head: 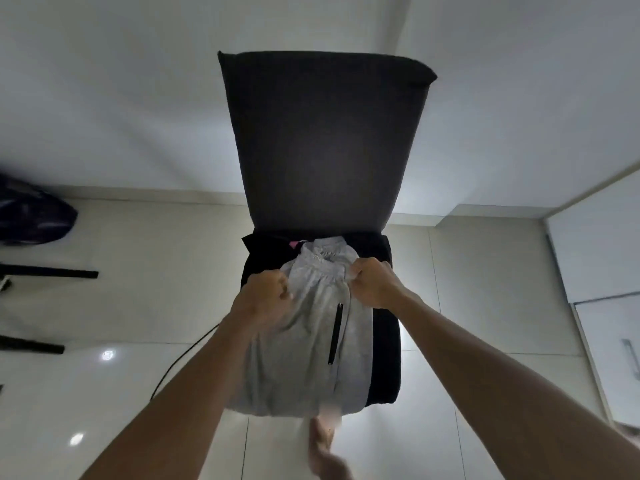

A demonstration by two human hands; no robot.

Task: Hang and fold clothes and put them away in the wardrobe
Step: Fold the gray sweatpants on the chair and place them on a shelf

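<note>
Both fists, left hand (pixel 264 293) and right hand (pixel 373 280), clutch the light grey cotton shorts (pixel 308 344) at the gathered waistband, black zip pocket showing.

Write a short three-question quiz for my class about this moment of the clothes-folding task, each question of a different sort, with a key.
1. True or false: both hands grip the grey garment near its waistband.
2. Multiple choice: the grey garment lies on A) a white table, B) the dark chair, C) the floor.
3. Fill in: the black zip on the garment lies nearer the ____ hand.

Key:
1. True: the left hand and the right hand each hold it with curled fingers.
2. B
3. right
</note>
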